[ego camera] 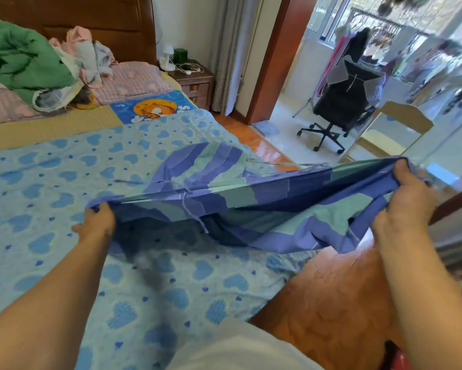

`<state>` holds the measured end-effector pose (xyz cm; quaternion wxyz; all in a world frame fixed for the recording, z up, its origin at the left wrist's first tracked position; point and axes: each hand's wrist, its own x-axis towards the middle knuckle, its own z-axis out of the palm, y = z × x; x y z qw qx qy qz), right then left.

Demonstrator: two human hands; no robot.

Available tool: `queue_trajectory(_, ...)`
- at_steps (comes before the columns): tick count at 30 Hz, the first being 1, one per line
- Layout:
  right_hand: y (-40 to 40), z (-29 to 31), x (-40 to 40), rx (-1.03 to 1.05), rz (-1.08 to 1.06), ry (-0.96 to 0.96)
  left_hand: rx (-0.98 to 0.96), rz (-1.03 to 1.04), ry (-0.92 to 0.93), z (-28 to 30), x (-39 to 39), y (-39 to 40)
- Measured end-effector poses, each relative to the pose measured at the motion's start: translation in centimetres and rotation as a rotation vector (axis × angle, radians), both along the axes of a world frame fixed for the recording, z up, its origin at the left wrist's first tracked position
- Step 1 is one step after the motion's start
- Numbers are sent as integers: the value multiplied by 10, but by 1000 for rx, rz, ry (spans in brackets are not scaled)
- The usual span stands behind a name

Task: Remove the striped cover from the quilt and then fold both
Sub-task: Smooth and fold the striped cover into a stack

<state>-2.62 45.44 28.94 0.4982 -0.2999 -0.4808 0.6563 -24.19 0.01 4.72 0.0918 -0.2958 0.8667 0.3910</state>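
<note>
Here, across the middle of the frame, a purple, blue and teal striped fabric cover [240,198] stretched taut between two hands, lifted above the light blue quilt with darker blue heart print [64,182] spread flat over the bed. At centre left, left hand [97,220] curled round one end of the cover's edge, fingers tucked into the cloth, thumb pointing left. At centre right, right hand [408,198] raised a little higher, fingers hooked over the top of the other end, bunched cloth gripped in the fist. Between the hands, a thin pale tie string [195,212] dangling from the cover's edge. Further part of the cover draped on the quilt toward the bed's right side, with a dark shadow cast on the quilt beneath the raised span. In the upper left, a crumpled green blanket [24,62] heaped on the bed beside a pile of pink and grey clothes [88,49], against a dark wooden headboard [96,14]. Just below, a blue cartoon-print mat with an orange circle [152,108] lying on a yellowish woven bed mat [43,129]. In the upper middle, a wooden bedside cabinet [198,84] with a small white lamp [167,58]. In the upper right, past a doorway, a black swivel office chair [342,102] on a pale floor, with hanging clothes behind. At lower right, orange-brown wooden floor [331,303].
</note>
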Motion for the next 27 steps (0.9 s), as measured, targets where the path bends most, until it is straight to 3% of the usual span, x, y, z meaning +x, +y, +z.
queue_trajectory(5, 19, -55, 17, 35, -237, -175, -127, -71, -7, 1, 11, 14)
queue_trajectory(7, 30, -86, 36, 270, -237, -476, -152, -51, -24, -2, 12, 9)
queue_trajectory(9, 41, -120, 63, 533, -177, -980, -221, -126, -65, -11, 4, -2)
queue_trajectory(12, 42, -165, 115, 946, 133, -1571, -393, -360, -116, -24, -2, -34)
queue_trajectory(14, 40, -195, 140, 1204, 523, -1915, -525, -410, -213, -42, 4, -65)
queue_trajectory(16, 34, -217, 141, 1306, 888, -2119, -618, -463, -304, -54, 26, -97)
queue_trajectory(18, 28, -229, 120, 1309, 1088, -2154, -688, -507, -376, -60, 57, -129)
queue_trajectory(20, 27, -237, 83, 1320, 1050, -2106, -684, -414, -450, -60, 91, -162)
queue_trajectory(23, 17, -226, -8, 1352, 801, -1739, -690, -226, -559, -63, 167, -217)
queue_trajectory(25, -11, -210, -73, 1443, 738, -1479, -722, -217, -692, -68, 233, -234)
queue_trajectory(27, -43, -199, -122, 1578, 712, -1428, -689, -173, -746, -71, 276, -231)
